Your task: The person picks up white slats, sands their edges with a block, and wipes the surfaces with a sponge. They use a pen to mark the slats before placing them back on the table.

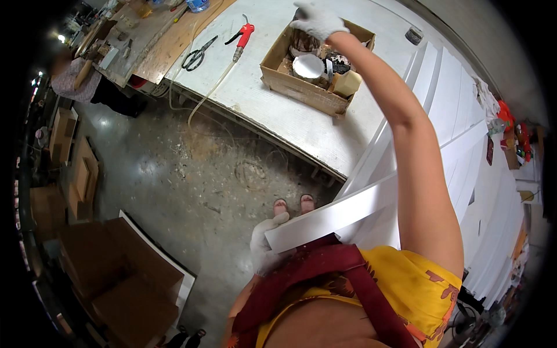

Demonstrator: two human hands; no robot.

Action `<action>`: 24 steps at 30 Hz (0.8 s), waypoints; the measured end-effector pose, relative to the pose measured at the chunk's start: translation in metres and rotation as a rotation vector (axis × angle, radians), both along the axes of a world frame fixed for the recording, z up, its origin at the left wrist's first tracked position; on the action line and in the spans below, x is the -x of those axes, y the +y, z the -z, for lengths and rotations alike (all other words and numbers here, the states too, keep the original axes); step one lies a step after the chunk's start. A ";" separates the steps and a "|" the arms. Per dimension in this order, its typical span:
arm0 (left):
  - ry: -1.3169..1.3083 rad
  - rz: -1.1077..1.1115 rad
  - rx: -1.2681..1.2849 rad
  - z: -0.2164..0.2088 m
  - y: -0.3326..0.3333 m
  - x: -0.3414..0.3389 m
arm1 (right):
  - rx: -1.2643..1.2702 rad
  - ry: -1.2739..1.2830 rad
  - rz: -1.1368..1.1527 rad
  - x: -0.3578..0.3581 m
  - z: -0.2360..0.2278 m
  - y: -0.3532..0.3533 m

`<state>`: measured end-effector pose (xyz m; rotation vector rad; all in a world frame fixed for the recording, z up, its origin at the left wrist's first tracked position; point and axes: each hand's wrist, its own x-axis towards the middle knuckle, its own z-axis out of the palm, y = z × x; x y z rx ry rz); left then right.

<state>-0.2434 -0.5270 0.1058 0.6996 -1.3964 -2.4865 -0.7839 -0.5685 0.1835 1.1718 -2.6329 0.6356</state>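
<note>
My left hand (pixel 266 239), in a white glove, grips the near end of a long white board (pixel 342 219) in front of my apron. The board slants up to the right, passing behind my right forearm. My right arm reaches across the table to a cardboard box (pixel 301 93). Over the box's far side, my gloved right hand (pixel 320 23) is closed at a small dark object that I cannot make out. Inside the box are a round white-topped container (pixel 308 67), a brown jar (pixel 304 42), a pale yellow block (pixel 347 84) and dark crumbly bits.
On the white table (pixel 255 110) lie a red air blow gun (pixel 246 36) with its hose and black scissors (pixel 199 53). Several white boards (pixel 452 104) lean at the right. Cardboard boxes (pixel 133 278) stand lower left. Another person (pixel 87 81) is at the far left.
</note>
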 end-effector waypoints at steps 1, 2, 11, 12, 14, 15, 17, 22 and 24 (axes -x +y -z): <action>-0.009 -0.030 -0.011 -0.006 0.004 0.002 | 0.116 0.119 -0.092 -0.009 -0.016 0.011; -0.011 -0.045 -0.003 -0.005 0.006 0.002 | 0.232 0.236 -0.184 -0.018 -0.030 0.024; 0.113 0.038 0.034 -0.012 -0.004 0.017 | -0.074 0.046 -0.168 -0.059 -0.043 0.044; 0.107 0.016 0.040 -0.019 -0.002 0.018 | -0.071 0.031 -0.184 -0.060 -0.045 0.044; 0.125 -0.128 -0.023 -0.029 0.015 0.020 | -0.062 -0.004 -0.223 -0.061 -0.049 0.043; 0.084 -0.191 -0.010 -0.037 0.022 0.019 | -0.079 -0.022 -0.257 -0.061 -0.050 0.042; 0.007 -0.311 0.013 -0.048 0.033 0.019 | -0.099 -0.002 -0.242 -0.062 -0.043 0.040; 0.080 -0.210 0.064 -0.027 0.044 0.003 | -0.055 -0.096 -0.260 -0.051 -0.027 0.059; 0.079 -0.254 0.101 -0.025 0.055 0.000 | -0.011 -0.167 -0.274 -0.059 -0.022 0.053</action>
